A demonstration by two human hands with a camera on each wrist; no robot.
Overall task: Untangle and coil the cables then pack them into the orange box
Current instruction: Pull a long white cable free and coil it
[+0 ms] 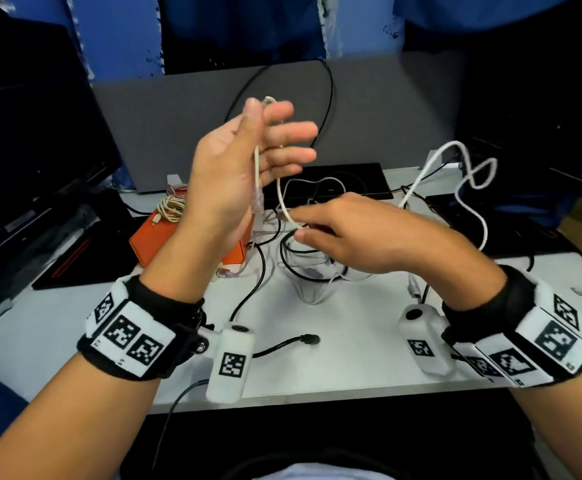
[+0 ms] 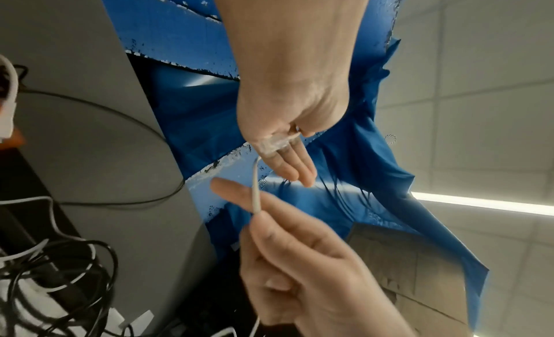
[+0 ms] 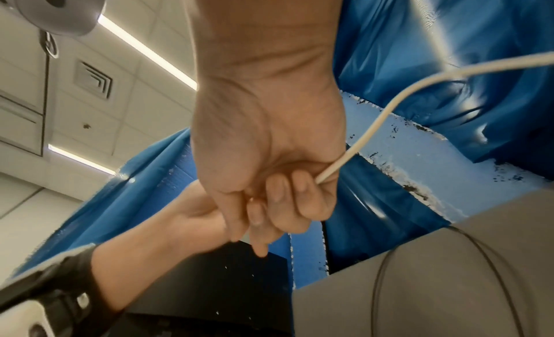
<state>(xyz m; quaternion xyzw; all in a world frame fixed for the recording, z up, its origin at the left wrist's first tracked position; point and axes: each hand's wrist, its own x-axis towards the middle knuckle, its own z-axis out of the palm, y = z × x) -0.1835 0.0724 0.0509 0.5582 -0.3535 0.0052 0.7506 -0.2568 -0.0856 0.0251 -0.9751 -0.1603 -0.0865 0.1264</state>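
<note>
My left hand (image 1: 275, 126) is raised with its palm to the right and its fingers nearly straight. A thin white cable (image 1: 256, 168) runs up the palm, and its clear plug (image 2: 274, 144) lies at the heel of the hand under the thumb. The cable passes over the top beside the thumb and drops to my right hand (image 1: 300, 233), which pinches it (image 3: 326, 174) just above the table. The rest trails off right in loose loops (image 1: 469, 174). The orange box (image 1: 158, 240) sits behind my left wrist with a coiled beige cable (image 1: 170, 206) on it.
A tangle of black and white cables (image 1: 303, 258) lies on the white table (image 1: 352, 358) under my hands. A loose black cable end (image 1: 308, 339) lies nearer me. A grey partition (image 1: 369, 109) stands behind, dark monitors (image 1: 23, 150) at left.
</note>
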